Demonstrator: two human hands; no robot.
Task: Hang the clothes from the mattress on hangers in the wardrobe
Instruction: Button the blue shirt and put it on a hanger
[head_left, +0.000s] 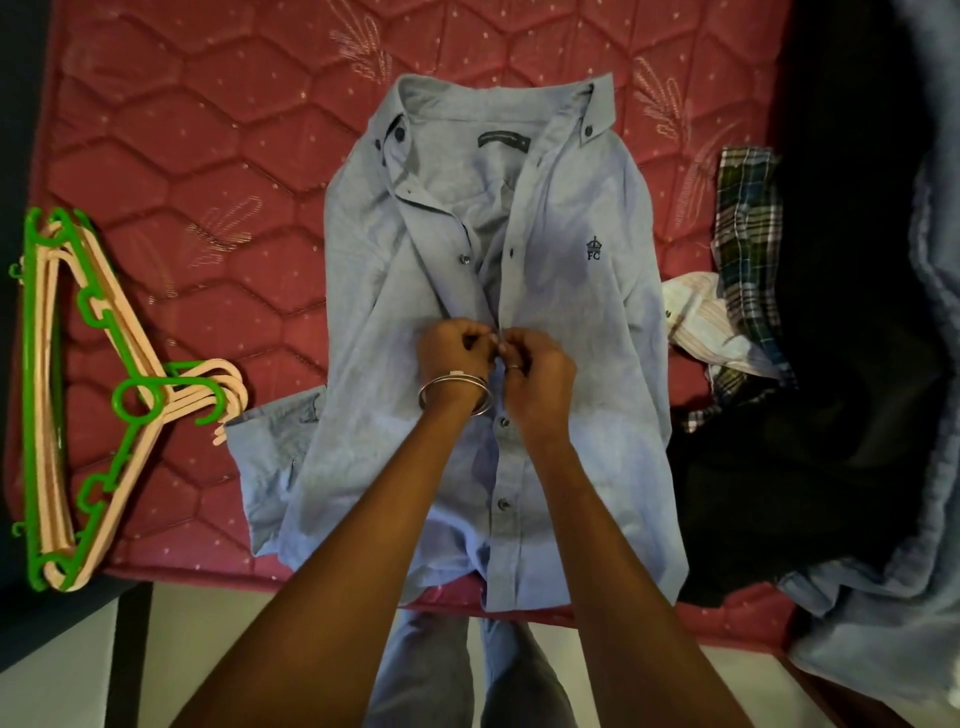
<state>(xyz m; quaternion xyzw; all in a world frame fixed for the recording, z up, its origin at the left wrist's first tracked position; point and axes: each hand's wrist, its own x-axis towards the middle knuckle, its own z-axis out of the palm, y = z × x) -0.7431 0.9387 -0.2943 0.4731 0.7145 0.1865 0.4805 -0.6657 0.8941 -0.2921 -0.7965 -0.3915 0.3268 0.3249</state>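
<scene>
a light blue button-down cotton shirt (545, 322) is lying face up, collar away from the person, on the red quilted mattress (208, 156). the left hand (451, 358) and right hand (535, 369) are meeting at the shirt's placket mid-chest, fingers curled and pinching the fabric there. a stack of green and peach plastic hangers (88, 395) is lying near the mattress's left edge, and a crumpled plaid garment (748, 234) is sitting to the right.

Blue shirt (561, 291) flat (collar away) on mattress (208, 156)

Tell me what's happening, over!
Left hand, right hand pinching blue shirt placket. Hangers untouched on mattress. Nothing blocking.
</scene>
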